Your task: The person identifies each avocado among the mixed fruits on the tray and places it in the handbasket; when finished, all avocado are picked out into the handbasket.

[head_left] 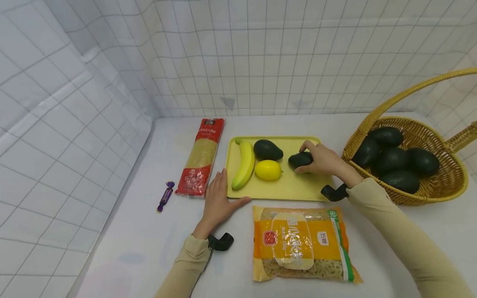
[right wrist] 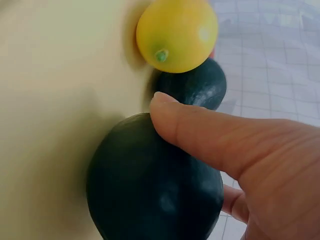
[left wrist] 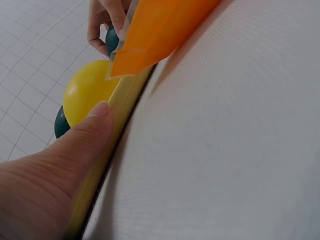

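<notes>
On the right part of a yellow tray (head_left: pixel 294 191), my right hand (head_left: pixel 323 160) grips a dark green avocado (head_left: pixel 300 159), thumb on its near side and fingers over the far side. The right wrist view shows that avocado (right wrist: pixel 155 180) close up under the thumb. My left hand (head_left: pixel 218 203) lies at the tray's lower left corner with fingers straight, the thumb along the front rim. To the left on the tray are a banana (head_left: pixel 244 164), a second avocado (head_left: pixel 267 150) and a yellow lemon (head_left: pixel 268 170).
A wicker basket (head_left: pixel 462 182) with several avocados (head_left: pixel 394 159) stands at the right. In front of the tray lies an orange pasta bag (head_left: pixel 298 244). A red noodle packet (head_left: pixel 201 157) and a purple wrapped candy (head_left: pixel 165 197) are to the left. Gridded cloth hangs behind.
</notes>
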{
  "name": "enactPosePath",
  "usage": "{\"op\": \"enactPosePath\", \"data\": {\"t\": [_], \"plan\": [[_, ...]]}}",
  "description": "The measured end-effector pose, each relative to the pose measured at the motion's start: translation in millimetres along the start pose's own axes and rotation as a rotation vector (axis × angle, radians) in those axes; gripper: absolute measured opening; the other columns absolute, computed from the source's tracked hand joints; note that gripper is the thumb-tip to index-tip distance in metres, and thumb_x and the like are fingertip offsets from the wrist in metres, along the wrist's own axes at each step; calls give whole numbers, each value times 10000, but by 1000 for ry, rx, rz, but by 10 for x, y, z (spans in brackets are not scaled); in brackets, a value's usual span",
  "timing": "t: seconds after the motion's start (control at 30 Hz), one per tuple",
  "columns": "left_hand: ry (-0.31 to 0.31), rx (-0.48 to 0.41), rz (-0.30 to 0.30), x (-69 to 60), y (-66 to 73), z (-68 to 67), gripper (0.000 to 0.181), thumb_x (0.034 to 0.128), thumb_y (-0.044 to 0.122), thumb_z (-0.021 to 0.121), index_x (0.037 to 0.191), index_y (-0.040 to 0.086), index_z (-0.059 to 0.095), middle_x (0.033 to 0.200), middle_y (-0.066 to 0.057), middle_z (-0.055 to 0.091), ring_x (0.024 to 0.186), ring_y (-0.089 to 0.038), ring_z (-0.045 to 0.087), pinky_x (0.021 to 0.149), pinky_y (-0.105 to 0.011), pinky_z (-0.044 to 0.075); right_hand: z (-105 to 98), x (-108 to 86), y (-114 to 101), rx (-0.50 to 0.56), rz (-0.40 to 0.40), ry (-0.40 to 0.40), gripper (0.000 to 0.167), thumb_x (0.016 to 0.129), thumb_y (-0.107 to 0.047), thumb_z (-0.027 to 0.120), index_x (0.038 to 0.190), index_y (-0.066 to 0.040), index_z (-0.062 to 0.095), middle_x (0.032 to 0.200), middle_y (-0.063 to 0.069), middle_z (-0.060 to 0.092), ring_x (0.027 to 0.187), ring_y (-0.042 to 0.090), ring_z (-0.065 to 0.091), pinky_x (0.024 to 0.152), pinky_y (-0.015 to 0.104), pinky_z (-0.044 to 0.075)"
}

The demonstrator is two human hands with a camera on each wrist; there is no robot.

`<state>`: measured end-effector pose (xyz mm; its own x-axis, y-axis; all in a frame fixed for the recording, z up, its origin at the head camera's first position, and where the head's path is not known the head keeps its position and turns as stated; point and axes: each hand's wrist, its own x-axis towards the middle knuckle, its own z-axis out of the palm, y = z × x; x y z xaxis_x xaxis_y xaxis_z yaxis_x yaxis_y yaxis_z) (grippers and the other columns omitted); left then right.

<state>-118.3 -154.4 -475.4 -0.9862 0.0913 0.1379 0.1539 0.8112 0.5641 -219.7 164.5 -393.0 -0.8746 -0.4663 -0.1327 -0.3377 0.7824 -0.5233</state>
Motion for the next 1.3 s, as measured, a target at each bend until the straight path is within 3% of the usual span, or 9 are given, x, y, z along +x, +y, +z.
{"op": "enactPosePath", "data": {"t": [0.17,0.53,0.63,0.73,0.83,1.0,1.1,1.2,1.3], "plan": [[-5,-2,-8,-10,-11,-11,1126,745,566,730,1508,0,125,1542,-179,187,1413,-303,127,1110,-519,83,16,-124,13,21,11,32,543,818,-326,754,1220,-69,494,1103,303,433,850,379,514,701,490,453],[2,-5,2,-3,-35,-1,1128,743,561,733,1505,-8,127,1537,-192,192,1409,-317,137,1108,-523,90,41,-492,-70,86,-83,291,589,817,-415,736,1258,-97,510,1162,211,473,995,354,484,823,547,430],[-3,-4,-2,-8,-30,6,1130,742,565,730,1505,-9,126,1537,-194,188,1409,-322,137,1107,-526,92,12,-616,-107,108,-145,382,571,810,-370,756,1233,-77,509,1180,165,513,1010,312,493,816,509,434],[-8,-3,-9,-19,-28,12,1135,741,567,731,1506,-8,121,1540,-191,181,1411,-316,129,1109,-522,88,-28,-740,-113,132,-221,495,525,802,-260,778,1222,-74,525,1173,112,530,906,217,499,717,370,454],[-9,0,-16,-30,-29,12,1138,740,568,731,1506,-6,116,1542,-186,176,1414,-308,120,1110,-517,84,-72,-845,-72,135,-292,622,483,806,-202,772,1222,-82,557,1158,103,512,843,144,431,583,244,394],[-1,-2,-16,-25,-27,12,1145,736,579,727,1507,-4,114,1543,-188,171,1415,-307,112,1108,-521,83,-187,-995,27,166,-362,829,472,823,-329,745,1164,-25,625,1145,126,474,987,113,376,699,228,332],[3,-1,-11,-6,-24,16,1144,737,585,723,1508,0,114,1543,-186,173,1416,-302,111,1109,-519,83,-276,-1107,63,206,-350,911,472,824,-317,742,1131,25,637,1138,0,464,1034,91,358,742,249,296],[3,-3,-7,14,-19,24,1143,739,585,723,1508,-1,114,1544,-185,169,1417,-300,107,1110,-518,80,-345,-1228,118,235,-303,967,406,819,-202,745,1116,52,636,1138,-134,414,1003,67,350,721,242,290],[0,-4,-9,14,-13,23,1139,743,582,721,1508,-1,111,1546,-184,165,1418,-300,106,1111,-516,78,-397,-1328,261,218,-255,998,384,809,-148,740,1112,63,634,1099,-171,410,966,46,334,685,254,270]]}}
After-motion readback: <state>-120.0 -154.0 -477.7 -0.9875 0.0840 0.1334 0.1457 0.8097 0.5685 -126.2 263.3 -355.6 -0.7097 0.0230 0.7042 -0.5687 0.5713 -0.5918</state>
